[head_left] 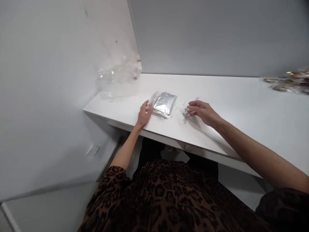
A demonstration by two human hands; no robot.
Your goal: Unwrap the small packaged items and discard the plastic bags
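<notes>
Head view. A flat, rectangular silver foil packet in clear film (165,102) lies on the white desktop (231,103), between the hands and near the front edge, apparently for easy reach. The left hand (144,116), fingers loosely bent, lies at the packet's left side beside crumpled transparent plastic (153,98), perhaps steadying it; whether it grips is unclear. The right hand (202,112), half-curled and unclenched, is at a blurred translucent scrap (185,118); a pinch cannot be confirmed.
</notes>
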